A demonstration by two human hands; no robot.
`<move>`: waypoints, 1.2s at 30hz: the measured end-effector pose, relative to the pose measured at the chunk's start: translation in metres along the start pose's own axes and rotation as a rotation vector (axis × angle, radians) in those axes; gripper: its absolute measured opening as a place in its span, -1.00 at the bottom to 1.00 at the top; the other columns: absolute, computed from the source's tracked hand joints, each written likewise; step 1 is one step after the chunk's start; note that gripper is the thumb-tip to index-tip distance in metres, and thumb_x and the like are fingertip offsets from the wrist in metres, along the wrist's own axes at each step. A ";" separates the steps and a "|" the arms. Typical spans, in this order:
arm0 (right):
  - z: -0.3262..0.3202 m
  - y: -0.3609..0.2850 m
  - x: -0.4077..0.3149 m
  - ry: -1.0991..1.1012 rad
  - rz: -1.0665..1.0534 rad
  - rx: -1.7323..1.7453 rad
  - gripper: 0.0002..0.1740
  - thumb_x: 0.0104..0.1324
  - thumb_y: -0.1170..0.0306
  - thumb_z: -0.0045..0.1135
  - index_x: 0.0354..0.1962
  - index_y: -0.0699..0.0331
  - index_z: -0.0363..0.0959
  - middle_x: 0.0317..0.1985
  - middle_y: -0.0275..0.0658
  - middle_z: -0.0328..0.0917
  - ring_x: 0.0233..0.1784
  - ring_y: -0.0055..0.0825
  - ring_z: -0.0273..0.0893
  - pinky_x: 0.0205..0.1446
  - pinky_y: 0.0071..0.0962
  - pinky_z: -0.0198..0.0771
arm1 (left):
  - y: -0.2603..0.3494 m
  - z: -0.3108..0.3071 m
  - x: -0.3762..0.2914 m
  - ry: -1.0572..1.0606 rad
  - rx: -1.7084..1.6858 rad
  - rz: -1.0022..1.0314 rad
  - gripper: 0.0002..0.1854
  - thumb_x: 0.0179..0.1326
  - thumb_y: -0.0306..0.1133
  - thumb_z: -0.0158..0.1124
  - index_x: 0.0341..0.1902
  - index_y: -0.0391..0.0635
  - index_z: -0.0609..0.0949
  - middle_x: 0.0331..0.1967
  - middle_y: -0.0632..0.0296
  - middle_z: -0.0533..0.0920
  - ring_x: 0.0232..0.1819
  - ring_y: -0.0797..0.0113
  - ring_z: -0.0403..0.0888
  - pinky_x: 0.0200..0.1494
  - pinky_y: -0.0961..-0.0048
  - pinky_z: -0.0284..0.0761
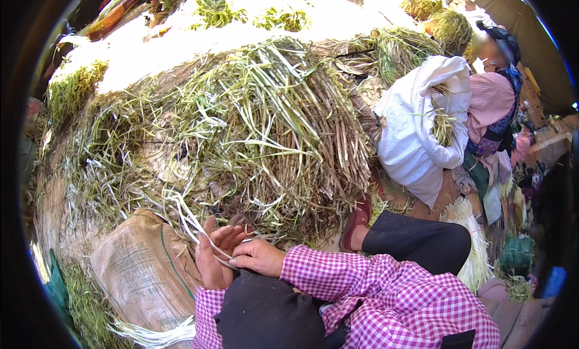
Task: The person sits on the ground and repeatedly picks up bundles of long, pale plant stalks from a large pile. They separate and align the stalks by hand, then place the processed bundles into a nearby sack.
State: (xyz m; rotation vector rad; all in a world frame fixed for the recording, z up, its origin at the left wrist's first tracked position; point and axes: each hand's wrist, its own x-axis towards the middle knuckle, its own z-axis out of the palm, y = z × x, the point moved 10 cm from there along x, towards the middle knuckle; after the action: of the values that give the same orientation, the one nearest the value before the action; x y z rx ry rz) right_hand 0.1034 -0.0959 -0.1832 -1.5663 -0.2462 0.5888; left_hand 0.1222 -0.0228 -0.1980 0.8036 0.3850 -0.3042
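Observation:
Several long, pale peeled stalks (183, 209) run from the edge of the plant heap down through my left hand (214, 255). They lie across its palm by the thumb, and its fingers are spread. Close beside it, my right hand (260, 257) pinches the lower end of the stalks between thumb and fingers. Both hands are above my dark-clothed knee (271, 308). Beyond them spreads a large heap of green-leaved stems (271, 123), with brown, unpeeled stems (337, 136) lined up on its right side.
A tan woven sack (144, 267) lies at lower left, with a bundle of white stalks (154, 333) by it. At right stands a white woven sack (411, 132) with stems in its mouth, beside a seated person (493, 96). Another pale bundle (468, 240) lies past my leg.

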 end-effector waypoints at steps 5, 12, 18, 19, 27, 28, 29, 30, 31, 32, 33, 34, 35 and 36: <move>0.014 -0.002 0.003 -0.173 0.060 -0.031 -0.73 0.20 0.28 0.00 -0.46 0.35 0.48 -0.47 -0.19 0.48 -0.35 -0.41 0.45 -0.21 -0.42 0.33 | -0.016 0.004 -0.007 -0.199 0.056 -0.201 -0.57 0.29 -0.14 -0.09 0.07 -0.22 0.35 -0.19 -0.03 0.56 -0.02 0.07 0.48 0.06 0.16 0.39; -0.139 0.010 0.011 0.505 0.281 -0.345 -0.77 0.21 0.34 0.00 -0.32 0.38 0.41 -0.30 -0.16 0.43 -0.25 -0.39 0.42 -0.07 -0.40 0.37 | 0.021 -0.031 0.034 0.041 -0.128 0.027 -0.70 0.31 -0.31 -0.11 0.04 -0.19 0.35 -0.30 0.15 0.54 -0.27 0.29 0.53 -0.37 0.41 0.53; -0.179 0.071 0.024 0.489 0.760 -0.365 -0.55 0.18 0.40 0.05 0.01 0.41 0.30 0.05 0.02 0.33 0.07 -0.28 0.36 0.19 -0.30 0.24 | -0.015 -0.023 0.040 0.042 -0.095 -0.099 -0.72 0.29 -0.40 -0.11 0.03 -0.25 0.36 -0.33 0.08 0.54 -0.28 0.22 0.57 -0.52 0.46 0.52; -0.175 0.062 0.034 0.478 0.654 -0.542 -0.62 0.13 0.44 0.11 -0.08 0.41 0.39 -0.15 -0.02 0.47 -0.17 -0.41 0.49 -0.08 -0.44 0.42 | -0.020 -0.022 0.041 0.031 -0.066 -0.114 -0.72 0.29 -0.41 -0.10 0.03 -0.27 0.35 -0.33 0.07 0.54 -0.26 0.20 0.57 -0.53 0.46 0.53; -0.050 0.052 0.018 0.144 0.314 0.067 -0.81 0.01 0.49 0.15 -0.37 0.39 0.51 -0.54 -0.28 0.51 -0.49 -0.61 0.41 -0.37 -0.59 0.34 | -0.035 -0.030 0.030 0.034 0.185 -0.196 -0.74 0.08 -0.52 0.19 -0.14 -0.33 0.49 -0.41 0.08 0.59 -0.52 0.36 0.58 -0.65 0.60 0.48; -0.036 0.051 0.014 0.089 0.310 0.102 -0.83 0.03 0.48 0.14 -0.38 0.39 0.51 -0.51 -0.25 0.53 -0.44 -0.59 0.45 -0.33 -0.59 0.36 | -0.034 -0.032 0.026 0.072 0.150 -0.164 -0.78 0.05 -0.54 0.20 -0.19 -0.32 0.51 -0.49 0.14 0.60 -0.65 0.44 0.51 -0.69 0.60 0.45; -0.028 0.046 0.017 0.077 0.246 0.042 -0.82 0.07 0.45 0.12 -0.37 0.39 0.51 -0.47 -0.20 0.54 -0.40 -0.57 0.47 -0.26 -0.57 0.37 | -0.030 -0.038 0.023 0.131 0.152 -0.111 -0.79 0.06 -0.53 0.19 -0.20 -0.33 0.51 -0.48 0.12 0.60 -0.66 0.43 0.51 -0.70 0.59 0.44; -0.025 0.043 0.018 0.009 0.230 -0.066 -0.78 0.09 0.42 0.13 -0.32 0.39 0.49 -0.40 -0.16 0.53 -0.34 -0.54 0.48 -0.22 -0.54 0.38 | -0.025 -0.043 0.019 0.153 0.165 -0.097 -0.81 0.08 -0.53 0.17 -0.21 -0.33 0.51 -0.48 0.10 0.60 -0.65 0.41 0.52 -0.70 0.59 0.44; -0.023 0.040 0.021 -0.079 0.207 -0.140 -0.74 0.10 0.40 0.13 -0.26 0.38 0.48 -0.32 -0.11 0.52 -0.29 -0.50 0.48 -0.18 -0.51 0.38 | -0.020 -0.047 0.016 0.157 0.174 -0.083 -0.83 0.10 -0.53 0.15 -0.22 -0.34 0.51 -0.49 0.09 0.60 -0.64 0.40 0.52 -0.70 0.59 0.44; -0.042 0.037 0.025 -0.002 0.210 -0.278 -0.67 0.12 0.38 0.11 -0.16 0.36 0.42 -0.24 -0.09 0.49 -0.25 -0.46 0.48 -0.13 -0.46 0.39 | -0.013 -0.047 0.013 0.130 0.153 -0.054 -0.84 0.11 -0.53 0.13 -0.23 -0.34 0.50 -0.48 0.07 0.59 -0.62 0.37 0.54 -0.71 0.59 0.44; -0.065 0.037 0.029 0.066 0.265 -0.395 -0.60 0.15 0.35 0.10 -0.06 0.33 0.37 -0.16 -0.08 0.46 -0.21 -0.42 0.47 -0.08 -0.42 0.39 | -0.005 -0.047 0.011 0.095 0.154 -0.023 -0.85 0.13 -0.53 0.11 -0.24 -0.34 0.49 -0.48 0.04 0.59 -0.59 0.34 0.56 -0.71 0.59 0.45; -0.106 0.040 0.028 0.276 0.394 -0.433 -0.48 0.20 0.32 0.04 0.10 0.29 0.19 -0.09 -0.07 0.39 -0.18 -0.38 0.45 -0.06 -0.37 0.42 | -0.001 -0.051 0.009 0.117 0.166 -0.012 -0.85 0.16 -0.52 0.06 -0.23 -0.35 0.47 -0.47 0.01 0.58 -0.53 0.27 0.59 -0.71 0.57 0.46; -0.145 0.040 0.022 0.483 0.458 -0.191 -0.47 0.24 0.33 -0.02 0.13 0.29 0.12 -0.10 -0.08 0.39 -0.26 -0.45 0.46 -0.19 -0.46 0.48 | 0.002 -0.052 0.007 0.110 0.124 -0.012 -0.84 0.17 -0.51 0.06 -0.22 -0.35 0.47 -0.46 0.00 0.58 -0.52 0.26 0.60 -0.71 0.57 0.47; -0.176 0.035 0.013 0.671 0.480 -0.099 -0.50 0.26 0.35 -0.06 0.13 0.32 0.11 -0.07 -0.06 0.38 -0.33 -0.52 0.47 -0.38 -0.61 0.48 | 0.003 -0.051 0.008 0.105 0.101 -0.015 -0.84 0.17 -0.50 0.06 -0.21 -0.35 0.46 -0.45 0.00 0.58 -0.50 0.24 0.60 -0.71 0.56 0.47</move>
State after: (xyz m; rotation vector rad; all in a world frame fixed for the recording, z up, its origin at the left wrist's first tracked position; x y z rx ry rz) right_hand 0.1970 -0.2447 -0.2232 -1.8386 0.6290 0.3833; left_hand 0.1192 0.0165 -0.2316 0.9181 0.4768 -0.2976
